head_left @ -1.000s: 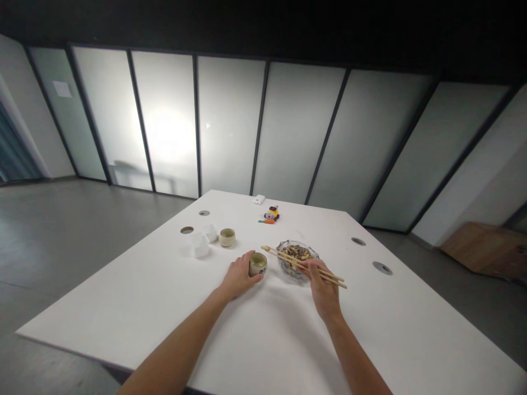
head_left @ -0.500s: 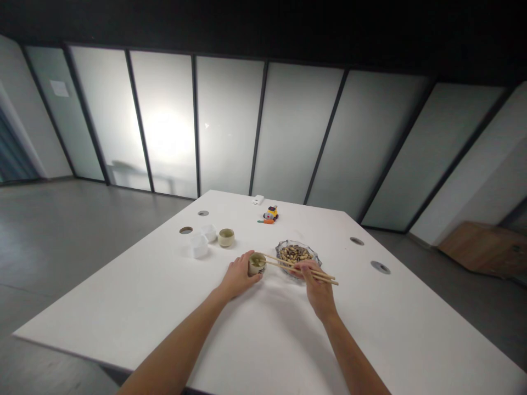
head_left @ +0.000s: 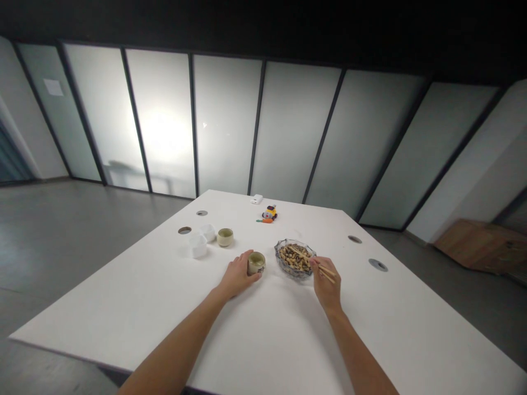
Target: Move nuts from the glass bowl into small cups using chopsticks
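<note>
My left hand (head_left: pixel 239 275) is wrapped round the left side of a small greenish ceramic cup (head_left: pixel 257 264) with dark writing on it, standing on the white table. In my right hand (head_left: pixel 328 284) is a pair of wooden chopsticks (head_left: pixel 325 270). Their tips reach into a clear glass bowl (head_left: pixel 291 273) that holds nuts or seeds (head_left: pixel 294 257), brown and dark in colour. Whether anything is pinched between the tips I cannot tell. The right fingers are close to the bowl's right rim.
A second ceramic cup (head_left: pixel 225 237) stands behind my left hand, beside white plastic containers (head_left: pixel 198 246). Farther back on the table (head_left: pixel 164 296) lie a yellow toy vehicle (head_left: pixel 270 212), an orange carrot-like item (head_left: pixel 265 220) and a white box (head_left: pixel 256 199). Round holes (head_left: pixel 377 265) pierce the tabletop.
The chopstick tips have moved from the cup over to the nuts in the glass bowl. My right hand has shifted rightward. My left hand stays on the cup.
</note>
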The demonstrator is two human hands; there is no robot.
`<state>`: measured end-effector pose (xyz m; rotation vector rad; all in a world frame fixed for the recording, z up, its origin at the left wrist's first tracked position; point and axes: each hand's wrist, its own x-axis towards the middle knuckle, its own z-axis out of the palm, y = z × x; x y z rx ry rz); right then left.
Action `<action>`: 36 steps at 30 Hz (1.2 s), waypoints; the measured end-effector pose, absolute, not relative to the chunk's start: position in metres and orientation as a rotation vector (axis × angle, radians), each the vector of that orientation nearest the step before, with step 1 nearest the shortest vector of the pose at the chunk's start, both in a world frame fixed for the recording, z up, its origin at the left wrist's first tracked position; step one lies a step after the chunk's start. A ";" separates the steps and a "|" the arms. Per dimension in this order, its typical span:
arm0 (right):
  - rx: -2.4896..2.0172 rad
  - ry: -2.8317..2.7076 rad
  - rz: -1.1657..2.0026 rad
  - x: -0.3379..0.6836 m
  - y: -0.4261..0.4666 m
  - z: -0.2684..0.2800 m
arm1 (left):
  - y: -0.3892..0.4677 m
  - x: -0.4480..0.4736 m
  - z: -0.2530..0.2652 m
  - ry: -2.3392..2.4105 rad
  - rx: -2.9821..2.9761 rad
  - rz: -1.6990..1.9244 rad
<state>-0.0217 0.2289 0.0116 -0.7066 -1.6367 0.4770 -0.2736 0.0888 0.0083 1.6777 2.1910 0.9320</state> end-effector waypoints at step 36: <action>-0.694 -1.589 0.453 -0.031 0.240 0.003 | 0.088 -0.276 0.005 2.173 1.678 0.981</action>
